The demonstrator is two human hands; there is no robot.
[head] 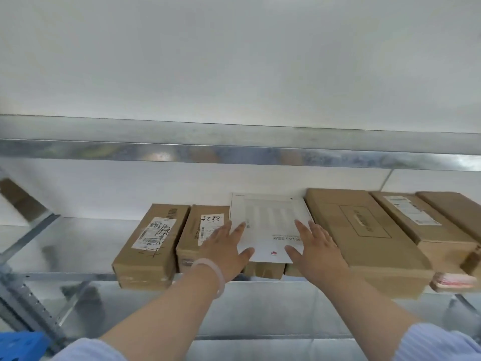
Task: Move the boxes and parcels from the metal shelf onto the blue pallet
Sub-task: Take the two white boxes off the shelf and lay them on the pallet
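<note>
both hands spread flat: left hand and right hand on the edges of the white flat box, which lies atop brown boxes on the metal shelf.

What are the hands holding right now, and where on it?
The flat white box on the metal shelf: left hand on its near-left edge, right hand on its near-right edge. Both lie open against it; it is not lifted yet.

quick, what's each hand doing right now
Left hand: open, fingers spread, resting on the left edge of the white box; not gripping it yet.
Right hand: open, fingers spread, on the box's right edge.
</note>
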